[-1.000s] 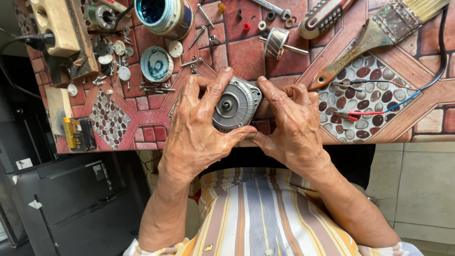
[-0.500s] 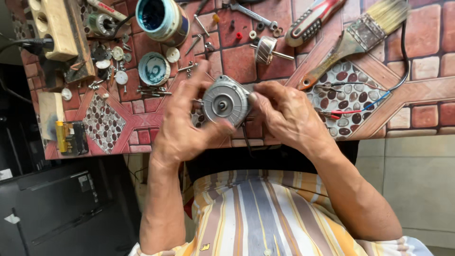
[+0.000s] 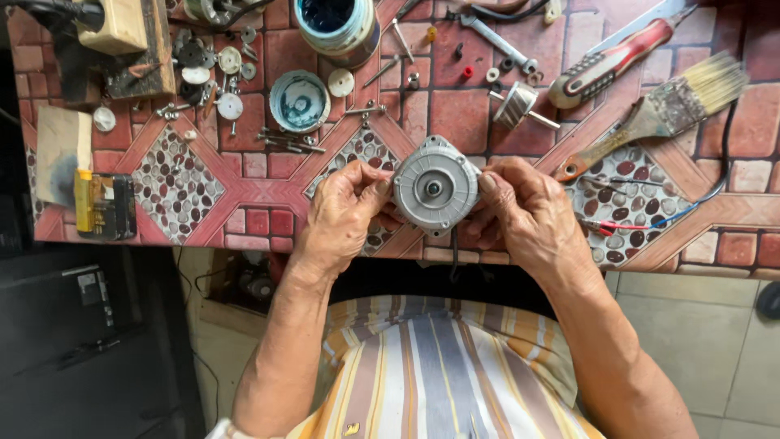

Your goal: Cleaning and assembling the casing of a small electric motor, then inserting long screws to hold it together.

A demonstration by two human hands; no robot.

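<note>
Both hands hold a round grey motor (image 3: 435,189) just above the near edge of the tiled counter (image 3: 455,114), face up, shaft hole in the middle. The left hand (image 3: 345,213) has its grip clamped on the motor's left rim; the right hand (image 3: 524,213) pinches the right rim (thumb on top). This looks like the inspecting or fitting step on the housing. Screws (image 3: 288,142), a brush (image 3: 650,118) and a screwdriver (image 3: 609,63) lie beyond, so any fastening calls for freeing one hand while the other steadies the motor.
</note>
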